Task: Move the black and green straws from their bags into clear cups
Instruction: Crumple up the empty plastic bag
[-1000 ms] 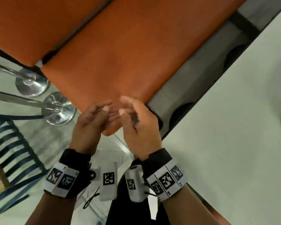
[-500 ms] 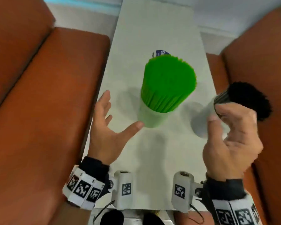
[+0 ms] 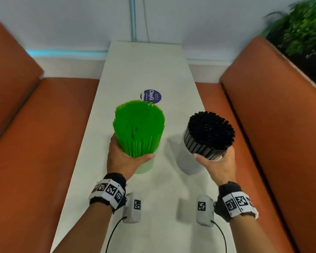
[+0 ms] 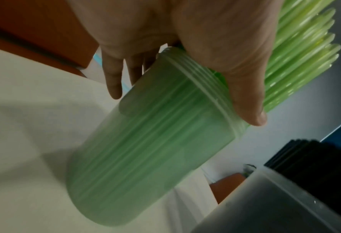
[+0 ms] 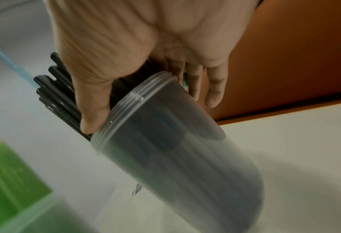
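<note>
Both hands now grip the straws: left hand (image 3: 124,157) green straws (image 3: 138,126), right hand (image 3: 217,163) black straws (image 3: 209,133).

Cafe or diner booth: narrow white desk (image 3: 153,70) between two orange padded benches (image 3: 44,134), round logo sticker (image 3: 154,96) on desk, potted plant (image 3: 303,24) behind right bench.

A white table (image 3: 146,70) bearing a round purple sticker (image 3: 156,95) stands between orange benches (image 3: 35,134), leafy plant (image 3: 303,28) far right.
</note>
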